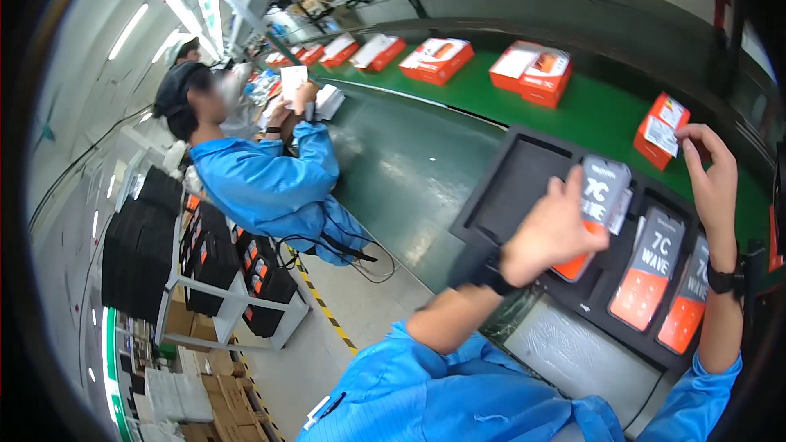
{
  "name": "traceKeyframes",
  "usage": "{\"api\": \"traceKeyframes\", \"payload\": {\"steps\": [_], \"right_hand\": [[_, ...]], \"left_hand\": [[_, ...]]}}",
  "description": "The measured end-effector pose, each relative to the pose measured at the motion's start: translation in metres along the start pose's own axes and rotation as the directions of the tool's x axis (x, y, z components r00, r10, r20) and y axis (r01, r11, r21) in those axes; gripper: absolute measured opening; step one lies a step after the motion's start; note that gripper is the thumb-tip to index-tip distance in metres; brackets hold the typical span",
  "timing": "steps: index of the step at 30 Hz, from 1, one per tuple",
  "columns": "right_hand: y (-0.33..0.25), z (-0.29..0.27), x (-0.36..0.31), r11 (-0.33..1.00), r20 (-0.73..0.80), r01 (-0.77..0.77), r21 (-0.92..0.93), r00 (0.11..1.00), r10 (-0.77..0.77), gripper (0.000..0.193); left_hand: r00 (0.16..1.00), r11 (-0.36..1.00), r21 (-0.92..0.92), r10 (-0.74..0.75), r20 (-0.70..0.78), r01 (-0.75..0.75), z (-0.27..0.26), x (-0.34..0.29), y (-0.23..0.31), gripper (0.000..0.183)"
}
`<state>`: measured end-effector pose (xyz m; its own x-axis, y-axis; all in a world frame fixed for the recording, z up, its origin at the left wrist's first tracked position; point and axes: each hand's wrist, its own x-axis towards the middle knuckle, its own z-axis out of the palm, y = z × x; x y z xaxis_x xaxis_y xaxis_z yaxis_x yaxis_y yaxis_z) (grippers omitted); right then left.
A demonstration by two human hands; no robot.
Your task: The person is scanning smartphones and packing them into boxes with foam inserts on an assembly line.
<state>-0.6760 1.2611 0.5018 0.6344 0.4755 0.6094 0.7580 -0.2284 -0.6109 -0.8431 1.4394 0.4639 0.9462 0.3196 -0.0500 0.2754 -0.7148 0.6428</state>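
My left hand [536,237] is closed around a phone [603,188] with a grey and orange printed front, tilted above a black foam tray [512,188]. Two similar phones, a middle one [651,258] and a right one [690,295], lie in the tray's slots. At the far right, my right hand [712,176] reaches past the tray. Its thumb and fingertips meet the edge of a white slip [661,135] on top of an orange and white box [655,155]. The lower part of the held phone is partly behind my left fingers.
More orange and white boxes [438,61] line the green belt [475,102] beyond the worktop [393,172]. A co-worker in blue [254,180] stands at left, holding white paper. Black trays [217,262] fill a white rack behind. Film-wrapped material [573,352] lies below my tray.
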Motion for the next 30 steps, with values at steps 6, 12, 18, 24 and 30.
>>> {"api": "traceKeyframes", "payload": {"steps": [6,12,18,24,30], "right_hand": [[-0.008,0.039,-0.035,0.987,0.285,0.141,-0.081,0.952,-0.112,0.018],[-0.018,0.082,-0.066,0.677,0.447,0.373,-0.634,0.892,-0.073,0.05],[-0.027,0.078,-0.052,0.738,0.524,0.349,-0.578,0.852,0.007,0.059],[-0.024,0.08,-0.035,0.845,0.604,0.266,-0.463,0.793,0.081,0.066],[-0.016,0.092,-0.023,0.883,0.606,0.252,-0.397,0.794,0.045,0.062]], "left_hand": [[0.947,0.745,-0.598,0.147,-0.286,-0.296,-0.073,0.038,-0.059,0.079],[0.804,0.97,0.223,0.209,-0.557,-0.098,-0.117,0.225,-0.083,0.096],[0.89,0.859,0.477,0.061,-0.452,0.183,-0.09,0.379,-0.151,0.097],[0.927,0.831,0.523,0.022,-0.375,0.192,-0.065,0.429,-0.196,0.072],[0.927,0.892,0.45,0.138,-0.35,0.037,-0.049,0.418,-0.211,0.062]]}}
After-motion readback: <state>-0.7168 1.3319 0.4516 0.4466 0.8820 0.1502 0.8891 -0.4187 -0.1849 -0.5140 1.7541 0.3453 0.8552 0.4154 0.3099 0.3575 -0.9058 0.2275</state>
